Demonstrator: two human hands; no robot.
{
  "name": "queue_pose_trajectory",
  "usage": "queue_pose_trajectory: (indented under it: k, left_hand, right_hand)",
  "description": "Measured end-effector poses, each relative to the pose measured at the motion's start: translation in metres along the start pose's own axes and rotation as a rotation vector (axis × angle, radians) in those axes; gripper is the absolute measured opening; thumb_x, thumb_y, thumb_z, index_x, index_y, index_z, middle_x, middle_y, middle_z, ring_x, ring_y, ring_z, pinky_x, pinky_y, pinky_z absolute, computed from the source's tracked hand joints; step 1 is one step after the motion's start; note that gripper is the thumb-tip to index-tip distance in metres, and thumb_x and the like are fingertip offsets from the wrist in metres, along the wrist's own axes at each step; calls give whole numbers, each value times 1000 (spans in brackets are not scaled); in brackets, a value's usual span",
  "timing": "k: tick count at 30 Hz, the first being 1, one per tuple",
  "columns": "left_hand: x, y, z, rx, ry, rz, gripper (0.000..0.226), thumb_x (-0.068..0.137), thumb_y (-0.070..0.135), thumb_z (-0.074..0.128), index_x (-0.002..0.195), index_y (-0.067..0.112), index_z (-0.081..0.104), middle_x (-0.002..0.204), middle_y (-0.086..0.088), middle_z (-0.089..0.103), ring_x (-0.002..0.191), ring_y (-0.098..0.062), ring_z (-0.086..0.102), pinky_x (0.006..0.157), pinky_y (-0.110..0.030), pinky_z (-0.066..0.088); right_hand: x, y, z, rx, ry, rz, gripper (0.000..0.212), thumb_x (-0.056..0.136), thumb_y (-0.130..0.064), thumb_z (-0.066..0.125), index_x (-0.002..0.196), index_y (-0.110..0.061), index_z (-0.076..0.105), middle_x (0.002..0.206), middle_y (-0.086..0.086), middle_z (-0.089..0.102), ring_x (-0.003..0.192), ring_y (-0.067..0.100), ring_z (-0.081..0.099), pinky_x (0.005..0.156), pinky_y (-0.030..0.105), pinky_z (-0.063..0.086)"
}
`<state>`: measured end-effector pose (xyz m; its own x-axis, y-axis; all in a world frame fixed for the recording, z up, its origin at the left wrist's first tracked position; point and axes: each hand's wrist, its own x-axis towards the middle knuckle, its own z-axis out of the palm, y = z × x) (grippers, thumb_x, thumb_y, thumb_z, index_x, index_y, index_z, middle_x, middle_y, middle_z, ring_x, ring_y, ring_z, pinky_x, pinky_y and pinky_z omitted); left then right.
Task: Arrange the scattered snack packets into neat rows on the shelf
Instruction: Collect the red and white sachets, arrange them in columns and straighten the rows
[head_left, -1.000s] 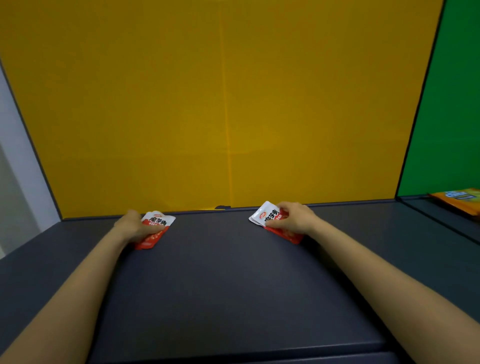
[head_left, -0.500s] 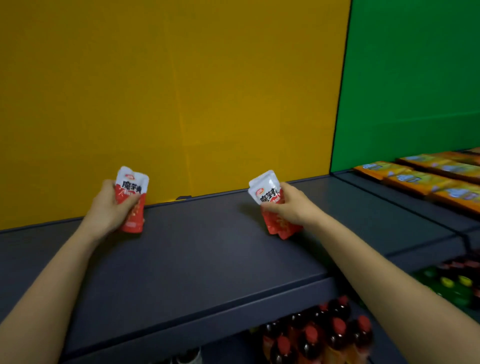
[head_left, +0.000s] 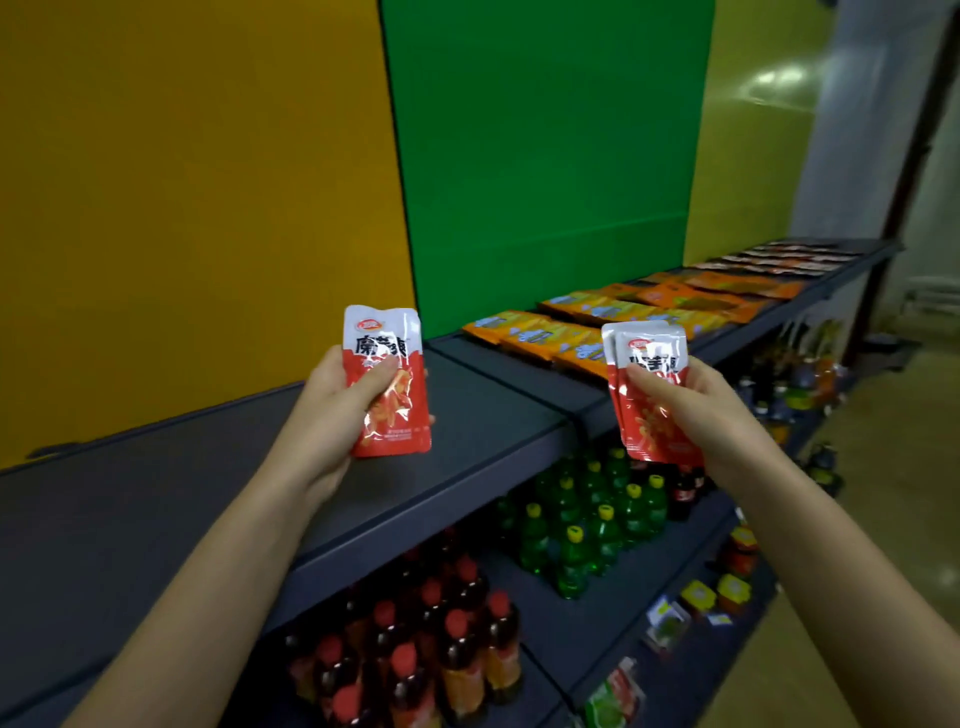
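Above the dark shelf (head_left: 156, 499), both hands carry red-and-white snack packets, upright, print toward the camera. The left hand (head_left: 332, 410) is clamped on a single packet (head_left: 387, 382), thumb across its front, fingers behind; the bare shelf board lies directly under that grip. The right hand (head_left: 691, 410) pinches a pair of packets (head_left: 647, 389) (a second white edge shows behind the front one, so at least two), held out past the shelf's front edge, over the green bottles (head_left: 587, 519) on the lower tier. Beyond the right grip, orange packets (head_left: 545, 335) already lie flat in rows before the green panel (head_left: 545, 156). Judgement: the step in hand is transport, packets gathered and not yet laid. The next move calls for picking a free stretch of board, lowering each packet flat, edges square to its neighbour, and separating the right-hand pair so each takes its own slot.
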<state>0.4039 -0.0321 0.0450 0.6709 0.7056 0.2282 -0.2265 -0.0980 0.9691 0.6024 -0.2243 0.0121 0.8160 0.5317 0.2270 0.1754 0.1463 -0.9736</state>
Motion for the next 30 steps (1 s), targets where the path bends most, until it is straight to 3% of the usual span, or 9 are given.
queue_pose_trajectory:
  k: [4, 10, 13, 15, 17, 20, 26, 30]
  left_hand:
    - [9, -29, 94, -43, -91, -33, 23, 93, 14, 51, 116, 11, 50, 101, -13, 67, 64, -23, 69, 49, -29, 56]
    - [13, -90, 219, -79, -251, -128, 22, 92, 11, 51, 114, 9, 52, 99, -18, 67, 59, -25, 68, 48, -31, 56]
    - [20, -127, 270, -34, -322, -175, 18, 91, 12, 54, 109, 13, 56, 101, -19, 66, 71, -28, 68, 66, -43, 59]
    - [27, -149, 305, 32, -367, -185, 15, 91, 16, 55, 105, 20, 57, 103, -15, 68, 83, -31, 68, 79, -50, 56]
    - [33, -166, 340, 89, -417, -182, 15, 91, 19, 55, 105, 25, 55, 104, -9, 68, 89, -25, 69, 77, -40, 57]
    - [46, -187, 390, 116, -467, -182, 16, 92, 21, 54, 107, 26, 53, 104, -3, 67, 89, -15, 68, 67, -22, 53]
    - [89, -227, 472, 132, -536, -244, 27, 91, 23, 55, 118, 23, 51, 109, -2, 67, 97, -18, 67, 86, -34, 54]
    - [132, -249, 524, 102, -531, -253, 16, 92, 22, 54, 106, 30, 53, 107, 1, 67, 97, -13, 66, 78, -25, 53]
  right_hand:
    - [4, 13, -95, -20, 105, 50, 6, 91, -17, 57, 87, -21, 61, 71, -4, 66, 47, -1, 61, 47, 16, 50]
    - [8, 44, -220, -74, 265, 111, 6, 90, -15, 57, 95, -16, 60, 77, 3, 64, 53, 8, 64, 45, 15, 49]
    - [6, 62, -269, -90, 345, 171, 15, 90, -14, 57, 105, -9, 58, 80, 6, 65, 63, 18, 60, 50, 22, 50]
    - [3, 74, -298, -83, 391, 208, 16, 90, -12, 56, 105, -8, 58, 81, 7, 65, 65, 18, 60, 46, 17, 49]
    - [2, 85, -324, -67, 437, 246, 15, 91, -13, 55, 105, -9, 59, 81, 7, 65, 65, 18, 59, 44, 16, 48]
    - [5, 99, -365, -46, 537, 268, 13, 90, -13, 56, 102, -10, 60, 80, 7, 66, 65, 20, 60, 50, 25, 46]
    - [41, 127, -441, -21, 659, 302, 17, 89, -13, 58, 106, -8, 60, 82, 10, 66, 68, 22, 59, 58, 28, 44]
    - [94, 142, -479, 5, 678, 317, 12, 88, -9, 59, 100, -8, 62, 67, 4, 68, 57, 17, 61, 55, 27, 46]
